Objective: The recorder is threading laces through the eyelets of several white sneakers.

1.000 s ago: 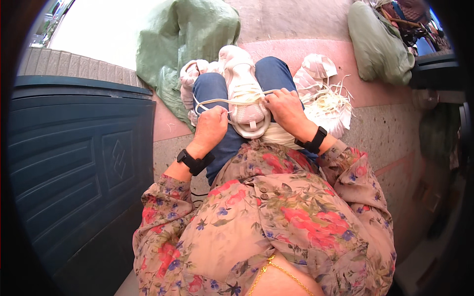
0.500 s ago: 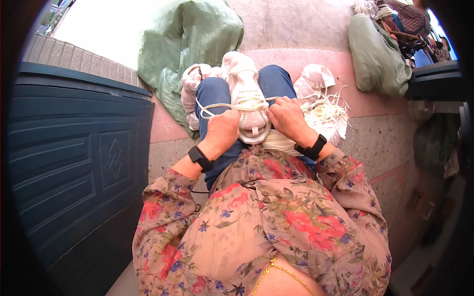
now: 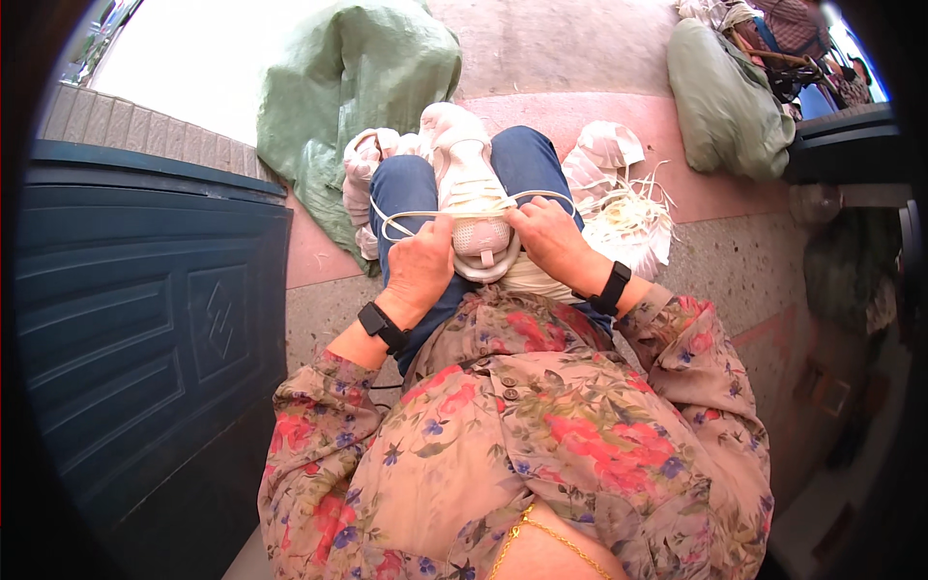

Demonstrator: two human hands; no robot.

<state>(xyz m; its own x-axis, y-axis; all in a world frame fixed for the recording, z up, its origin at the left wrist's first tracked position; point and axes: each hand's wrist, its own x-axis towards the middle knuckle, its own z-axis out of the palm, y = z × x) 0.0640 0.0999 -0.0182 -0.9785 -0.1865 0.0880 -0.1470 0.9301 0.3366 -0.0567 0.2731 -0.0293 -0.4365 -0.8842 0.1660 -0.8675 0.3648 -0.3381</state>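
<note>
A white sneaker (image 3: 466, 159) rests between my knees, its heel toward me and its toe pointing away. Cream shoelace (image 3: 411, 214) runs across its opening, with a loop out to either side. My left hand (image 3: 422, 259) is closed on the lace at the left of the shoe. On the other side my right hand (image 3: 549, 232) pinches the lace close to the middle, and a loop curves out above its knuckles. The fingertips of both hands are partly hidden. Across my lap, under the heel, lies a bundle of cream laces (image 3: 532, 278).
A heap of loose laces (image 3: 628, 215) lies on white wrapping by my right knee. More pale shoes (image 3: 367, 159) are beyond my left knee, in front of a green sack (image 3: 358, 87). Another full sack (image 3: 727, 101) stands far right. A dark blue panelled door (image 3: 116, 290) flanks my left.
A lace loop now stands out on the right, over my right hand. Both hands have drawn slightly apart, and the lace looks straighter across the shoe. The whole view has shifted a little.
</note>
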